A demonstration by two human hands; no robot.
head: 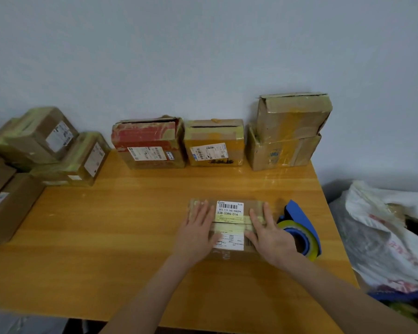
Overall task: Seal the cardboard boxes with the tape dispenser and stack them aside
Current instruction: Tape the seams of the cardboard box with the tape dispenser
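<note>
Both hands lie flat with straight fingers on the cardboard box (229, 257): the left hand (198, 231) presses its left half and the right hand (268, 235) its right half, either side of the taped seam and white label. The blue tape dispenser (299, 220) sits just right of this box on the wooden table (106, 237). Behind the box, four more boxes (214, 143) line the wall. Left of it is a pile of taped boxes (46, 150).
</note>
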